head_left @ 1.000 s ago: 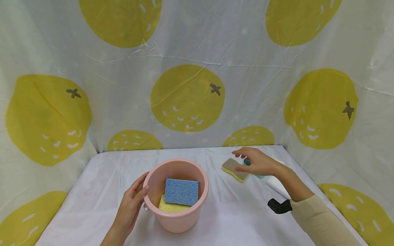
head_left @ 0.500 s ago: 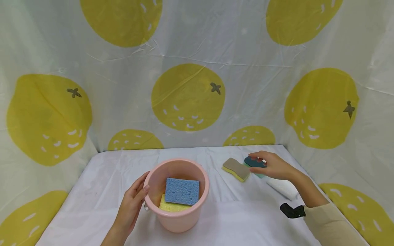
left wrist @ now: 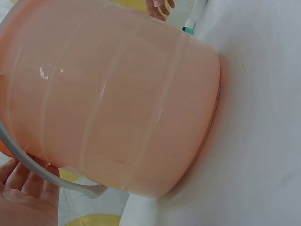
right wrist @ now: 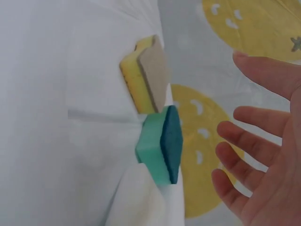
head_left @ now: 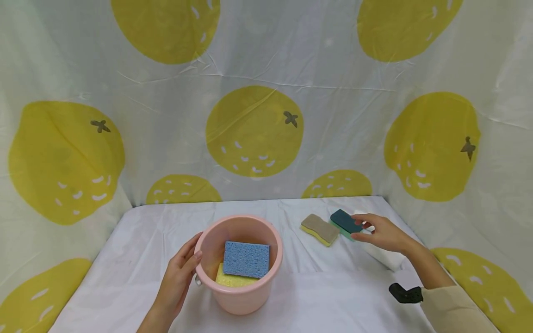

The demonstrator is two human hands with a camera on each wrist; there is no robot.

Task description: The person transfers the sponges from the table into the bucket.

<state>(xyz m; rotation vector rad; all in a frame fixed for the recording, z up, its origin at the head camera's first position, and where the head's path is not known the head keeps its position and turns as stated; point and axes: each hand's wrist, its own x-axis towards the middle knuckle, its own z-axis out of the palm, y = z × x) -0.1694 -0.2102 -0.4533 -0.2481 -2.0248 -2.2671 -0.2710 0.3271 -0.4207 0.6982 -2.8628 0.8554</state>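
Bucket (head_left: 241, 303) already contains the blue sponge (head_left: 246, 259) and yellow sponge (head_left: 232, 279); the beige sponge (head_left: 320, 226) and teal sponge (head_left: 344, 220) lie outside. Left hand (head_left: 176, 273) holds its rim; right hand (head_left: 385, 233), spread and empty, hovers near the teal one.

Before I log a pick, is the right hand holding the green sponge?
No, in the right wrist view a clear gap separates the right hand from the green sponge.

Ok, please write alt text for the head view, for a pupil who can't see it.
A left hand holds a pink bucket with a blue sponge lying over a yellow one inside. The right hand hovers beside a green sponge and a beige-topped sponge on white cloth.
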